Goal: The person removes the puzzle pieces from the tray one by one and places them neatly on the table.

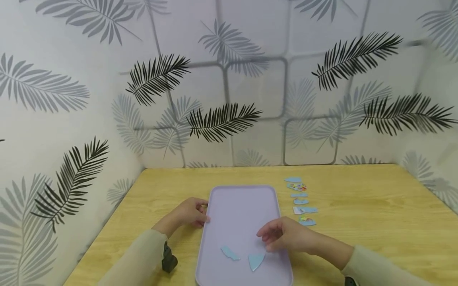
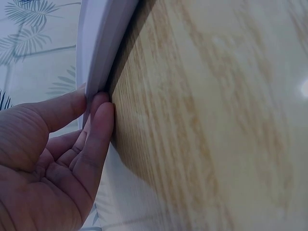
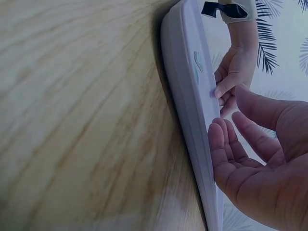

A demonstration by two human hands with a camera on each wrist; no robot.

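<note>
A pale lilac tray (image 1: pixel 237 210) lies on the wooden table, its long sides running away from me. My left hand (image 1: pixel 193 212) holds its left rim; in the left wrist view the thumb is on the rim and fingertips (image 2: pixel 102 115) are at the underside. Over the tray's right part is my right hand (image 1: pixel 286 235), fingers loosely bent, nothing between them. Two flat light-blue pieces lie in the tray near the front: a narrow jagged piece (image 1: pixel 229 253) and a roughly triangular piece (image 1: pixel 255 261), closest to the right hand. The tray (image 3: pixel 187 72) also shows in the right wrist view.
Right of the tray, several flat light-blue pieces form a column on the table (image 1: pixel 358 198), among them a piece with a colourful print (image 1: pixel 297 186) and a longer piece with a whitish end (image 1: pixel 305 210). A leaf-patterned wall (image 1: pixel 250 91) stands behind the table.
</note>
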